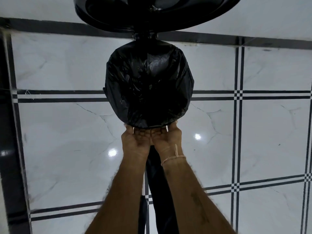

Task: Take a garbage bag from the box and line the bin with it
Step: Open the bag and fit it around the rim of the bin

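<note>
A black bag lay spread over the mouth of the bin, which stood on a white tiled floor crossed by dark lines, its lid raised behind. The left hand and right hand met side by side at the near rim, palms up, fingers curled under the bag's edge; how firmly they gripped it could not be told. A thread band circled the right wrist.
</note>
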### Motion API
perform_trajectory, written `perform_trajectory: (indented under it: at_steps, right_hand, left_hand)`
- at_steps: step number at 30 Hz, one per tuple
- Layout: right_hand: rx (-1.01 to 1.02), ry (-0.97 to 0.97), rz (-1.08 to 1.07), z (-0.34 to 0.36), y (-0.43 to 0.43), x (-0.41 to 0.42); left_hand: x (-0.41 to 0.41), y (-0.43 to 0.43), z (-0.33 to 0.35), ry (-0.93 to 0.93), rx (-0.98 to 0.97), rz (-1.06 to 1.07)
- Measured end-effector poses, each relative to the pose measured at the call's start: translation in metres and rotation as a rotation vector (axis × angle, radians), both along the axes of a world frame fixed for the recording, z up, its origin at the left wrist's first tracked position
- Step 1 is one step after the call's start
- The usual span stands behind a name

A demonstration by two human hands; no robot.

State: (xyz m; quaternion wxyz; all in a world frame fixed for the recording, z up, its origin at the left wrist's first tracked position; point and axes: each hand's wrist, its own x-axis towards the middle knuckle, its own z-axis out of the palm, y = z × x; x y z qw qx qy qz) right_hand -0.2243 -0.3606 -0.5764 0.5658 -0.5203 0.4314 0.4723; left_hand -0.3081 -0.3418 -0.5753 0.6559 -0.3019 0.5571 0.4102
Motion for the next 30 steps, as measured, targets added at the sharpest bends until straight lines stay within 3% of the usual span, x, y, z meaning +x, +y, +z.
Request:
perform_trajectory:
  at_steps: [8,14,17,21,26,30]
  right_hand:
    - [0.012,-0.051,0.051,0.021,0.016,0.035]
    - [0.0,-0.226,0.305,-0.007,0.046,0.068]
    - [-0.108,-0.369,0.44,-0.011,0.048,0.079]
    - [-0.105,-0.609,0.556,-0.005,0.063,0.096]
    - [-0.259,-0.835,0.839,-0.009,0.104,0.108]
    - [-0.206,-0.838,1.131,-0.015,0.135,0.128]
  left_hand:
    - [-0.021,0.014,-0.012,0.102,0.054,-0.061]
    - [-0.044,0.058,-0.005,0.221,0.125,-0.368]
    - [-0.044,0.067,-0.008,0.257,0.11,-0.415]
    - [-0.054,0.084,-0.014,0.416,0.089,-0.499]
    - [-0.044,0.117,-0.006,0.471,0.319,-0.547]
    - [-0.043,0.139,-0.02,0.664,0.378,-0.675]
